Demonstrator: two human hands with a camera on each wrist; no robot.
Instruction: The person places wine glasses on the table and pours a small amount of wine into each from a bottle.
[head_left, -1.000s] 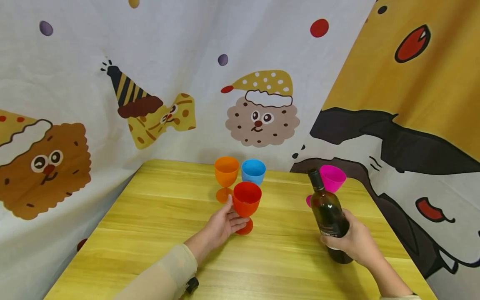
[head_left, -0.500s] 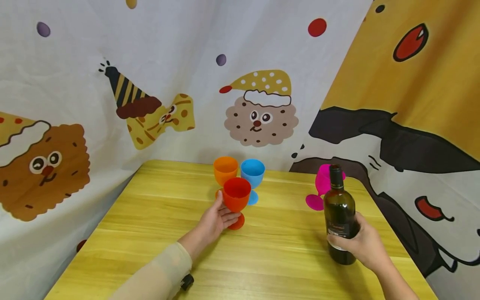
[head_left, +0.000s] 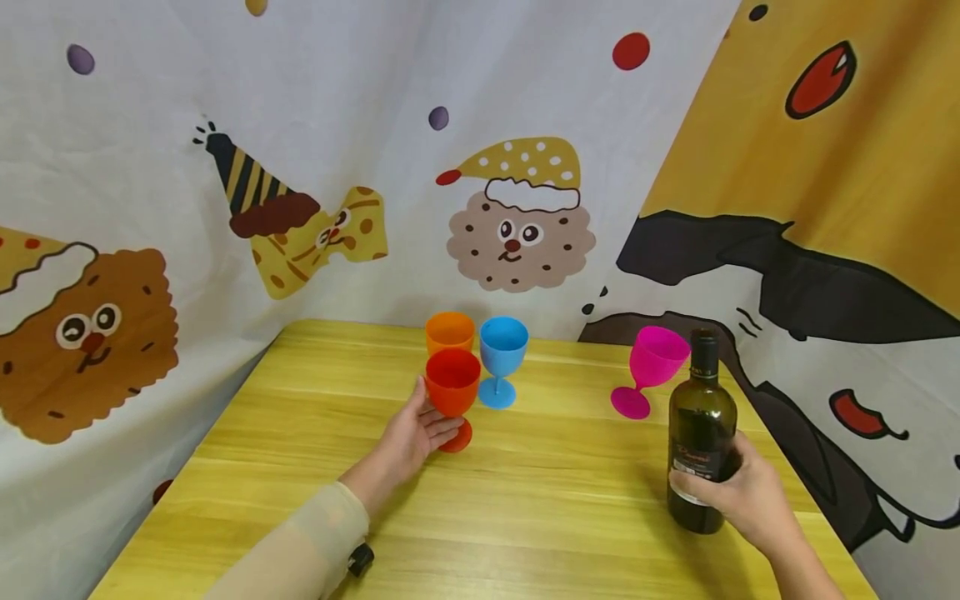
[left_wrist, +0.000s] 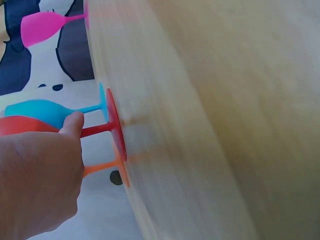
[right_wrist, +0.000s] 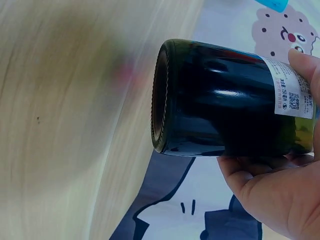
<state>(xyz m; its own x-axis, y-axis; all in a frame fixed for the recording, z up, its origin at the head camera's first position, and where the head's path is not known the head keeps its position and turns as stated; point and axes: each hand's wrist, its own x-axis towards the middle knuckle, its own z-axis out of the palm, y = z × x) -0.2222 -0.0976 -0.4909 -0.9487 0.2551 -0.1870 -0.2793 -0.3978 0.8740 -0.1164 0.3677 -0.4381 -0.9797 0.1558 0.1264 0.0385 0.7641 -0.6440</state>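
Observation:
In the head view my left hand (head_left: 408, 437) holds a red plastic goblet (head_left: 453, 382), thumb beside the bowl and fingers at the stem. This goblet partly hides an orange goblet (head_left: 450, 327) behind it, and a blue goblet (head_left: 503, 346) stands just to the right. The left wrist view shows the red goblet's foot (left_wrist: 116, 125) close to the tabletop; whether it touches is unclear. My right hand (head_left: 742, 492) grips a dark wine bottle (head_left: 701, 442) round its body, neck up. Its base (right_wrist: 160, 97) appears off the table in the right wrist view.
A pink goblet (head_left: 657, 357) leans, tilted to the right, at the back right of the wooden table (head_left: 525, 517). Near my left sleeve lies a small black object (head_left: 361, 559). A cartoon-printed cloth (head_left: 337, 108) hangs behind the table.
My left hand has moved the red goblet left and slightly back, uncovering the blue goblet. My right hand has carried the bottle rightward, turning it from tilted to upright, away from the pink goblet.

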